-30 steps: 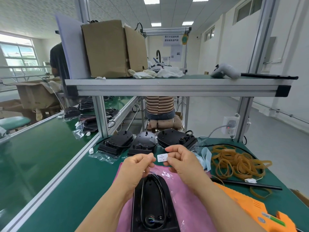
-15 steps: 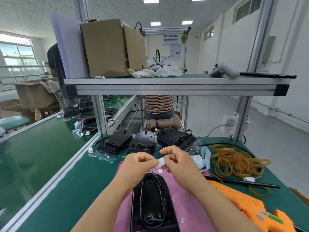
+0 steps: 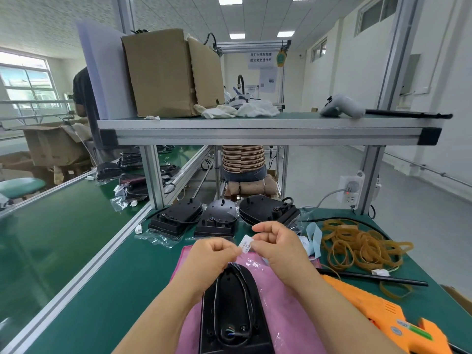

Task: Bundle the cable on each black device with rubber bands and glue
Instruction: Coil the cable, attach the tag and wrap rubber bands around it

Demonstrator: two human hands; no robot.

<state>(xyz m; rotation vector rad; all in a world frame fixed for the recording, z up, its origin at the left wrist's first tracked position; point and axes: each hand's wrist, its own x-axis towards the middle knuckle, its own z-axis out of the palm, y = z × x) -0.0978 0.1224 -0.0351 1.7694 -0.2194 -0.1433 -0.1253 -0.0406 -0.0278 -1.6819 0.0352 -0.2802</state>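
A black device lies lengthwise on a pink bag in front of me, its thin black cable looped along its top. Above its far end my left hand and my right hand both pinch a small white label, one at each side. A heap of tan rubber bands lies to the right. An orange glue gun rests at the lower right. Three more black devices in clear bags stand side by side behind my hands.
A black rod lies across the green table between the bands and the glue gun. A pale blue strip sits by my right hand. An aluminium shelf with a cardboard box spans overhead. A conveyor belt runs on the left.
My hands have drawn slightly closer over the device, and the label has turned from lying flat between them to standing tilted. The device has not moved.
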